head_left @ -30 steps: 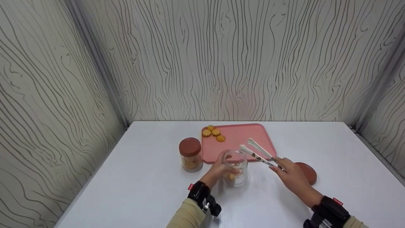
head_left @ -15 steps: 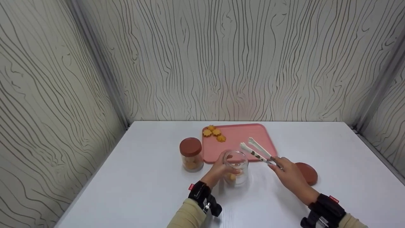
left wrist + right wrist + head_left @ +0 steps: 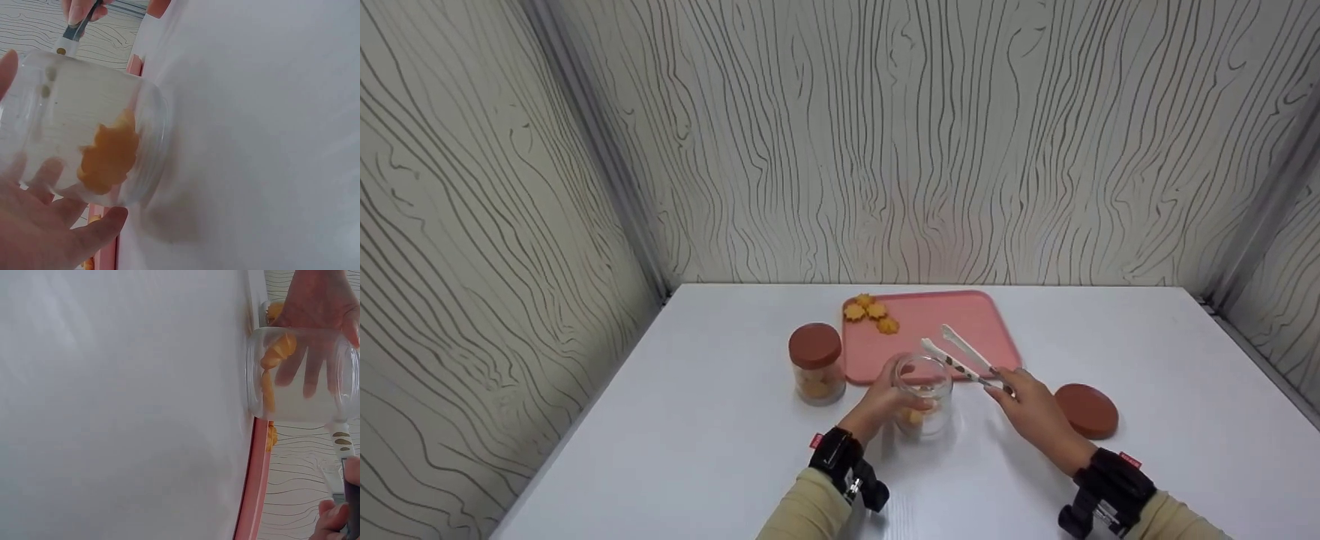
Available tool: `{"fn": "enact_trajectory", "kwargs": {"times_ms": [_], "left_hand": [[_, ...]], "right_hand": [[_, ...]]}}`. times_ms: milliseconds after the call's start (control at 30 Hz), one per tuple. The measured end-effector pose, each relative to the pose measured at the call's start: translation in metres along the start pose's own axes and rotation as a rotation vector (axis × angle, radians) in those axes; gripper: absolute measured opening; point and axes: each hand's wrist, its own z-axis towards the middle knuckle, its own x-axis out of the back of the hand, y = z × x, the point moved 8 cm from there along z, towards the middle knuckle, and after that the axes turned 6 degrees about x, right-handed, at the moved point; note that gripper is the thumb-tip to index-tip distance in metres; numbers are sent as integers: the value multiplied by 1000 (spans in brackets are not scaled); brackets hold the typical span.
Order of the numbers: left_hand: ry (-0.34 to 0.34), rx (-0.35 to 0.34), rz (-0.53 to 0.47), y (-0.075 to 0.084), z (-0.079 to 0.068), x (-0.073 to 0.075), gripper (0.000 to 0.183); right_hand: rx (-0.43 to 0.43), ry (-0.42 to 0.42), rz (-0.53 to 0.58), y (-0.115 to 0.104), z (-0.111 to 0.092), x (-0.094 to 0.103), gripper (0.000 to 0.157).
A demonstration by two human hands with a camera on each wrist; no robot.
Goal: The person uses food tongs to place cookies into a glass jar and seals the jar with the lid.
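The left hand (image 3: 887,397) is wrapped around the side of a clear lidless jar (image 3: 930,421), which is upright just off the near edge of the pink tray (image 3: 952,319); orange biscuit-like pieces (image 3: 278,351) lie at its bottom. The right hand (image 3: 1039,420) pinches the tongs (image 3: 961,367), whose two arms stand apart, one tip close to the jar's mouth; whether it touches the rim I cannot tell. Just right of that hand a red-brown lid (image 3: 1086,411) lies on the white table (image 3: 697,420). Near the tray's near left corner stands a lidded jar (image 3: 817,379) with contents. Four flower-shaped pieces (image 3: 876,310) sit at the tray's far left corner, toward the table's far edge
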Motion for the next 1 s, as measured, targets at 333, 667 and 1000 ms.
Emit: {"fn": "enact_trajectory", "kwargs": {"times_ms": [333, 667, 1000], "left_hand": [[-3, 2, 17, 0, -1, 0, 86], [3, 0, 18, 0, -2, 0, 90], [-6, -36, 10, 2, -2, 1, 88]], "right_hand": [[10, -22, -15, 6, 15, -16, 33], [9, 5, 1, 10, 26, -29, 32], [1, -12, -17, 10, 33, -36, 34]]}}
